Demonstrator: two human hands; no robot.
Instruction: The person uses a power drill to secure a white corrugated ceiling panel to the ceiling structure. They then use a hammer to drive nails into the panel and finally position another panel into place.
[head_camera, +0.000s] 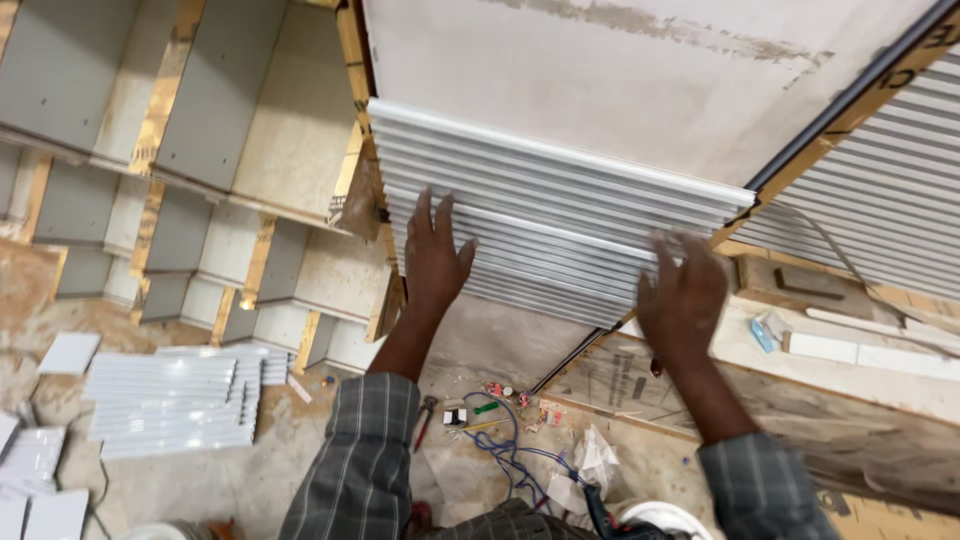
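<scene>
Head view: your left hand (435, 255) lies flat, fingers spread, on the white fluted panel (540, 215) against the wall; your right hand (682, 295), also open and gripping nothing, presses its lower right edge. Keep both palms flat and pressure even. More panel pieces (170, 400) lie stacked on the floor at lower left; a blue-and-white packet (765, 330) rests on the ledge at right.

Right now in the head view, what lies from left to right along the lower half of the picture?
Loose white ribbed panel pieces on the floor → left hand flat on the white fluted wall panel → tangled blue wire → right hand on the same panel → white offcut strips.
</scene>
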